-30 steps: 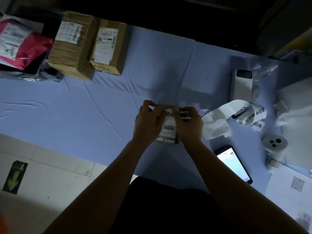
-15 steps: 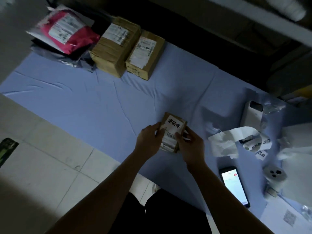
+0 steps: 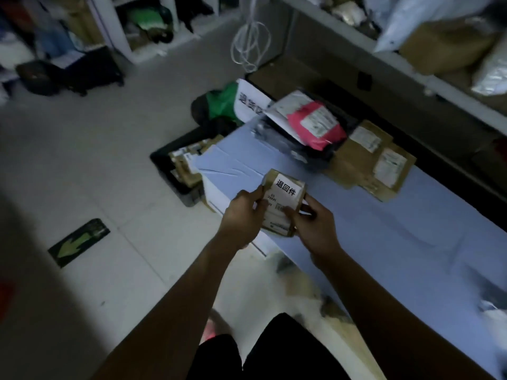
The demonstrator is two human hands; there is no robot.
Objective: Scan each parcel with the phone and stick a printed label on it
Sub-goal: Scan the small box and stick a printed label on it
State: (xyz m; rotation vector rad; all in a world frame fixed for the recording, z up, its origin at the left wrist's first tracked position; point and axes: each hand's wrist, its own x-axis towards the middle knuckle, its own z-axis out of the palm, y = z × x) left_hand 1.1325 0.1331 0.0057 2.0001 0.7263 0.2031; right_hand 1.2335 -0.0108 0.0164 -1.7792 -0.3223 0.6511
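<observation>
I hold a small cardboard parcel (image 3: 282, 204) in both hands above the left end of the blue-covered table (image 3: 384, 234). A white printed label with black characters is stuck on its top, above a barcode label. My left hand (image 3: 244, 215) grips its left side, and my right hand (image 3: 310, 223) grips its right side with the thumb on the barcode label. The phone and the label printer are out of view.
Two brown boxes (image 3: 370, 160) and a pink mailer (image 3: 315, 124) on dark bags lie at the table's far side. A black crate of parcels (image 3: 183, 165) stands on the tiled floor past the table's left end. Shelves with packages (image 3: 439, 37) run behind.
The view has swung left, taking the phone and printer out of sight. Both hands have carried the labelled parcel toward the table's left end.
</observation>
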